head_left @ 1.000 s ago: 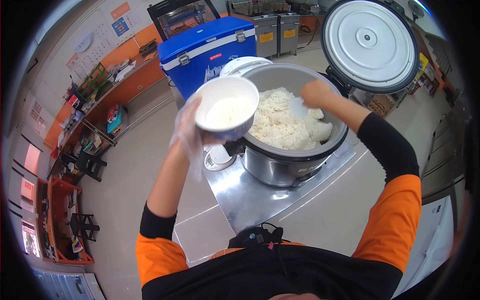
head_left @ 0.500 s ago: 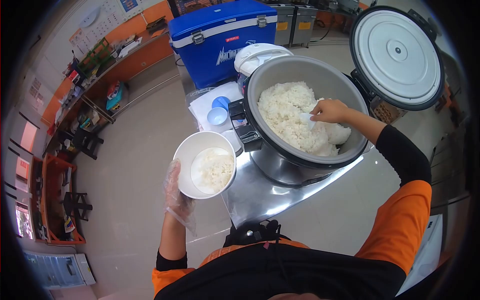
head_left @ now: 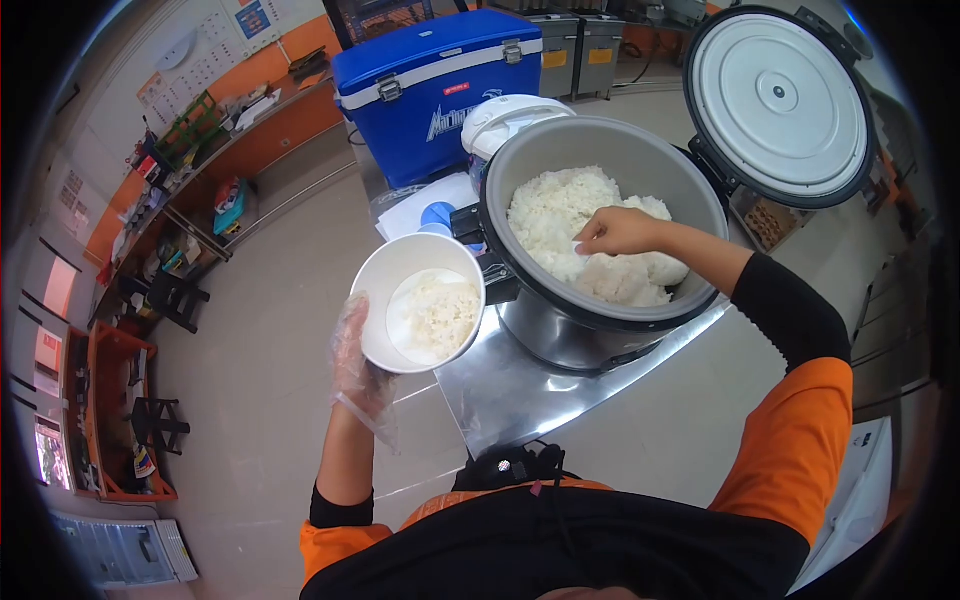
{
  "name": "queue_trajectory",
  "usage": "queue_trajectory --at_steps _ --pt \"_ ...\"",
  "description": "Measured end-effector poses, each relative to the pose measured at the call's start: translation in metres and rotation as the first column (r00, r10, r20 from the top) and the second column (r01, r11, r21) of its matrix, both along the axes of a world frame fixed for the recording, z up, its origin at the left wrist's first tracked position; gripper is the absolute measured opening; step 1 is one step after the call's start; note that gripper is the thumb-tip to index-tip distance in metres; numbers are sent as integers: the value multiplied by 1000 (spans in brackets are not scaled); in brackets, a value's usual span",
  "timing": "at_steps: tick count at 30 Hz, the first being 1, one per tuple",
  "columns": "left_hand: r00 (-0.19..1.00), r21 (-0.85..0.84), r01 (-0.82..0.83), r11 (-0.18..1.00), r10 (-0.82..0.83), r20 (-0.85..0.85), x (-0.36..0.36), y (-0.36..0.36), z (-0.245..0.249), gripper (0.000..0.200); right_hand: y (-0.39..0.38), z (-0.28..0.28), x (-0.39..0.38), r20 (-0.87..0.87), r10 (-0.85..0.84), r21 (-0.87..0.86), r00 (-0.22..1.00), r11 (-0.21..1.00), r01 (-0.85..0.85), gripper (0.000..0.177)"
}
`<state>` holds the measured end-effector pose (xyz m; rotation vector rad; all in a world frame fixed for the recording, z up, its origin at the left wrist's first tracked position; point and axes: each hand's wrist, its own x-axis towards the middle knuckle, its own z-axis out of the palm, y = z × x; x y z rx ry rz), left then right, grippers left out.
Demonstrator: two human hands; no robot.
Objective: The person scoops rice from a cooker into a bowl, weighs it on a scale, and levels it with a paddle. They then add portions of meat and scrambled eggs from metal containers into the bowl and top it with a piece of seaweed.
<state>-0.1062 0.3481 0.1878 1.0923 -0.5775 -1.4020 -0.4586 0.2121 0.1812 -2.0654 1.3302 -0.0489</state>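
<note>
My left hand, in a clear plastic glove, grips a white paper bowl from its left side. The bowl is tilted toward me and holds some cooked rice. Inside the large rice cooker, my bare right hand is closed in a pinch over the heaped white rice. A small pale scoop shows at its fingertips; most of it is hidden by the hand and rice. The bowl's right rim is beside the cooker's black side handle.
The cooker's round lid stands open at right. Behind are a blue cooler box and a white-lidded container. Blue dishes lie on white paper beside the cooker. All rest on a shiny metal table.
My left hand has raised the bowl slightly up and right, toward the cooker's handle. My right hand has shifted left over the rice, and the pale scoop is now less visible.
</note>
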Motion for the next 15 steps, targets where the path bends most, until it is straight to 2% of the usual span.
queue_trajectory --at_steps 2,3,6,9,12,15 --pt "999 4 27 1000 -28 44 2 -1 2 54 -2 5 -6 43 -9 95 999 995 5 34" --pt "997 -3 41 999 -41 60 1 -4 6 55 -2 3 -12 211 -46 143 976 990 15 28" --pt "975 41 70 997 -77 209 -8 -6 30 58 -4 6 -26 292 -201 271 935 955 121 24" --pt "962 27 131 991 -134 238 -23 -17 47 60 1 21 -35 291 -355 290 889 918 271 25" --pt "940 17 242 970 -239 243 -43 -35 62 63 -7 29 -54 345 -402 211 848 914 348 27" --pt "887 71 315 946 -320 333 -80 -47 79 67 -2 74 -62 326 -408 90 853 911 402 28"
